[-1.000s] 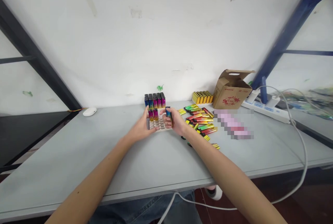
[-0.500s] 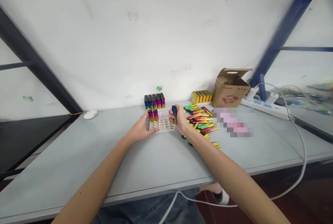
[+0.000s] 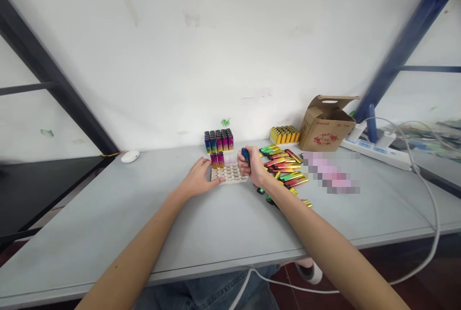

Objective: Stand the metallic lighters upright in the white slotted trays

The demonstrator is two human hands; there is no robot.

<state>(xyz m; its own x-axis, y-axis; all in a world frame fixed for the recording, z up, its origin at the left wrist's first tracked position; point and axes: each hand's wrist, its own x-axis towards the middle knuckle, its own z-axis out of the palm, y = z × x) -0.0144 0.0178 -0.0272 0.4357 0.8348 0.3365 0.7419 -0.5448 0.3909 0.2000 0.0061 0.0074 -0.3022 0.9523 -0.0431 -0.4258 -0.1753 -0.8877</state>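
A white tray with rows of holes [image 3: 232, 173] lies on the table. Two purple-and-gold lighters [image 3: 217, 160] stand upright at its far left corner. Around the tray's left end is my left hand [image 3: 199, 179], its thumb along the near edge and its fingers at the far left corner. My right hand [image 3: 255, 165] is closed round a blue lighter [image 3: 245, 154], held above the tray's right end. Beside that hand lies a loose pile of lighters [image 3: 284, 166] in red, green and gold.
Behind the tray stands a block of blue and purple lighters [image 3: 219, 141]. Farther right are a tray of yellow lighters [image 3: 285, 134], an open cardboard box [image 3: 326, 127] and a white power strip [image 3: 378, 151] with cables. A white rounded device [image 3: 130, 156] lies at the left.
The whole view has shifted slightly, so everything appears a little farther right. My right hand has tilted the blue lighter; my left hand stays at the tray.
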